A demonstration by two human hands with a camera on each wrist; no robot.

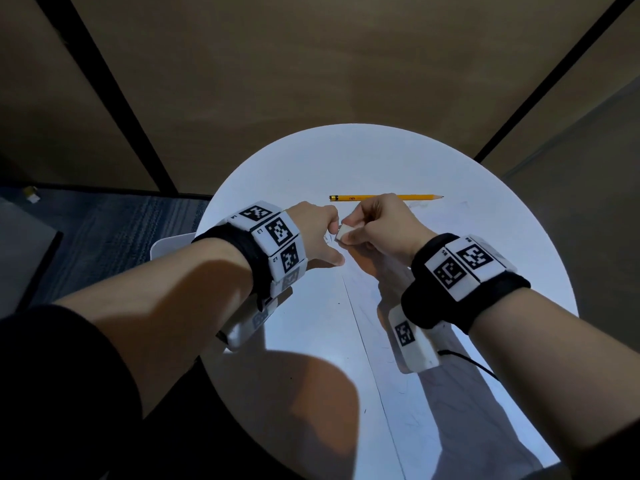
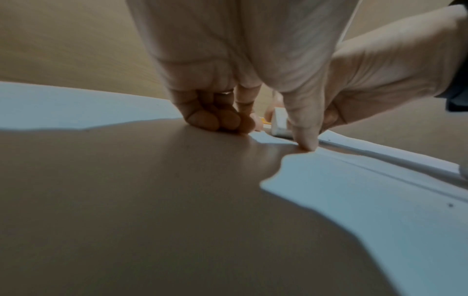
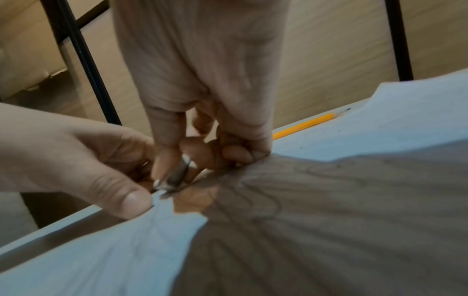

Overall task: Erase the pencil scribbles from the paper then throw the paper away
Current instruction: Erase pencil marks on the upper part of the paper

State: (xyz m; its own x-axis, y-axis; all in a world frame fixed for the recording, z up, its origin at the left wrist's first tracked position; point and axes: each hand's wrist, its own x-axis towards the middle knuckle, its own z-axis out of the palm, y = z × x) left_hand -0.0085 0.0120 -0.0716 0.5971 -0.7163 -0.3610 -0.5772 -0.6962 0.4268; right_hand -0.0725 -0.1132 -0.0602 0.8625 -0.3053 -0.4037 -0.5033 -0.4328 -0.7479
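Note:
A white paper (image 1: 408, 410) with faint pencil scribbles (image 3: 255, 198) lies on the right part of the round white table (image 1: 277, 174). My right hand (image 1: 346, 233) pinches a small white eraser (image 1: 344, 233) and holds it down on the paper's near-left corner. My left hand (image 1: 325, 237) rests right beside it, fingers curled on the table and thumb (image 2: 307, 145) pressing the paper's edge (image 2: 392, 158). In the left wrist view the eraser (image 2: 279, 122) shows just past the thumb. A yellow pencil (image 1: 384, 198) lies beyond both hands, partly hidden by the right one.
A white rimmed object (image 1: 169, 244) stands low at the table's left edge, mostly hidden by my left arm. Blue carpet (image 1: 104, 230) lies to the left. Wood panels with black posts (image 1: 104, 81) rise close behind the table.

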